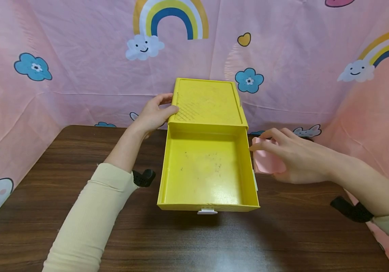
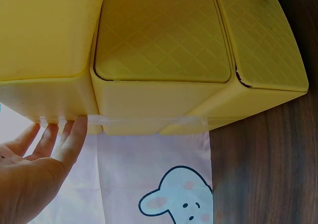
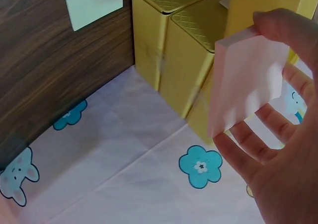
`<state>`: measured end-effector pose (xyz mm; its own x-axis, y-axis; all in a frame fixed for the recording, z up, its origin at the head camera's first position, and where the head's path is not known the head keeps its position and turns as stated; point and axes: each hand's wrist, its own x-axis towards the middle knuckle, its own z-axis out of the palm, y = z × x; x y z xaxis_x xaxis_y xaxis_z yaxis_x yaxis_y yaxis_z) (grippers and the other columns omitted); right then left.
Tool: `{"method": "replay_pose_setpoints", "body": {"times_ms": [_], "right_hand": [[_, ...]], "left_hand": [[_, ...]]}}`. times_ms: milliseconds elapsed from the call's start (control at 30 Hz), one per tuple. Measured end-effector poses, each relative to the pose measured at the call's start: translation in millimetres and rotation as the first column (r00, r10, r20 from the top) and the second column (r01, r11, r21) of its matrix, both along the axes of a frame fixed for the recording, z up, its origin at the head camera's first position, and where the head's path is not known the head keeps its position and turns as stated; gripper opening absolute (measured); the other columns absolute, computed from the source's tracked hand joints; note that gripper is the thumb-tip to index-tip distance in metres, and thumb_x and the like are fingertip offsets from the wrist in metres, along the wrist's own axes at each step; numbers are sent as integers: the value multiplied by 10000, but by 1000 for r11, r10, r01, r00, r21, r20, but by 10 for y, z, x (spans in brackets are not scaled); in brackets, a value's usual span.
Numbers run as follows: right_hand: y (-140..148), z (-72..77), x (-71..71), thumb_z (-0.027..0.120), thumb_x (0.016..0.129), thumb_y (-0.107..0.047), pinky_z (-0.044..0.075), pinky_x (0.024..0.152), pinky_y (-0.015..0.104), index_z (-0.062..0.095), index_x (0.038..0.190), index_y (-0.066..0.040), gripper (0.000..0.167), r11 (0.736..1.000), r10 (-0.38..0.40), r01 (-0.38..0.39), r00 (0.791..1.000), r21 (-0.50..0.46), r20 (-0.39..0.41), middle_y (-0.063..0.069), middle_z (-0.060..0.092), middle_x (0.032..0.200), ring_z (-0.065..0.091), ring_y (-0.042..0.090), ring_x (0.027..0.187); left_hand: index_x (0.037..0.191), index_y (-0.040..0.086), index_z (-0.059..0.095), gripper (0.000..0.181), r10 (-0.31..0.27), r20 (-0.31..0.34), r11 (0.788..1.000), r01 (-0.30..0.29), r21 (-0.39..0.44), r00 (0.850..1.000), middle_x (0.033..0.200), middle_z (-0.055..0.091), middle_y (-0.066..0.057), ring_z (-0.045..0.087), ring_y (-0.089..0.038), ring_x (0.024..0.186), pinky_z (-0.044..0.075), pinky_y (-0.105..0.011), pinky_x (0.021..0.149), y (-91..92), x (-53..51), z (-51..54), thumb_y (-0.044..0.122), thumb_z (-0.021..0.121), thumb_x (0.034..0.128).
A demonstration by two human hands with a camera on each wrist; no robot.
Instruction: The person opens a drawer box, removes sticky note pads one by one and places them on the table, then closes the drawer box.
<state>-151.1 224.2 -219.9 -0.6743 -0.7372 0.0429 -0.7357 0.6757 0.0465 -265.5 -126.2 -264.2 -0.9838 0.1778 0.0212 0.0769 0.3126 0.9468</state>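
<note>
A yellow drawer unit [image 1: 211,102] stands on the table, its top drawer [image 1: 202,166] pulled out toward me. Inside that drawer I see only a scuffed yellow floor. My left hand [image 1: 155,113] rests at the unit's left side, thumb on the top edge. In the left wrist view, its extended fingers touch the yellow side wall. Right of the drawer, my right hand [image 1: 296,156] pinches a pink sticky note pad [image 1: 266,156] between thumb and fingers. The right wrist view shows the pad held tilted, near the unit's side.
A pale mint square [image 3: 94,5] appears over the table in the right wrist view. Closed lower drawers [image 2: 164,35] have diamond-patterned fronts. A white handle [image 1: 207,211] juts from the pulled-out drawer. Dark wooden table [image 1: 130,234] lies below; a pink printed cloth [image 1: 96,56] hangs behind and at the sides.
</note>
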Motion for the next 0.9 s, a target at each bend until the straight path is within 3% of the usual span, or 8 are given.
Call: {"method": "replay_pose_setpoints", "body": {"times_ms": [267, 633, 900], "right_hand": [[76, -97, -22, 825, 615, -220, 537, 649, 371, 478, 1250, -278, 725, 999, -32, 32, 999, -13, 7, -18, 418, 1233, 393, 210, 1060], [129, -275, -119, 817, 615, -204, 510, 738, 376, 486, 1254, -220, 719, 999, 52, -52, 999, -14, -16, 30, 442, 1216, 419, 237, 1043], [162, -428, -185, 819, 612, -180, 512, 764, 381, 498, 1245, -190, 709, 999, 41, -40, 999, -5, 17, 27, 449, 1204, 426, 253, 1066]], "left_hand": [[1439, 149, 311, 603, 4, 5, 1000, -4, -8, 1000, 1437, 345, -32, 449, -184, 1189, 480, -352, 898, -7, -4, 6, 253, 563, 901], [1438, 131, 312, 603, 13, -1, 1000, -13, -18, 1000, 1435, 354, -42, 426, -184, 1219, 476, -352, 909, 6, -6, 13, 244, 558, 900], [1439, 129, 309, 601, 12, -2, 1000, -12, -16, 1000, 1433, 354, -42, 429, -180, 1203, 477, -332, 879, 14, -1, 11, 239, 555, 902]]}}
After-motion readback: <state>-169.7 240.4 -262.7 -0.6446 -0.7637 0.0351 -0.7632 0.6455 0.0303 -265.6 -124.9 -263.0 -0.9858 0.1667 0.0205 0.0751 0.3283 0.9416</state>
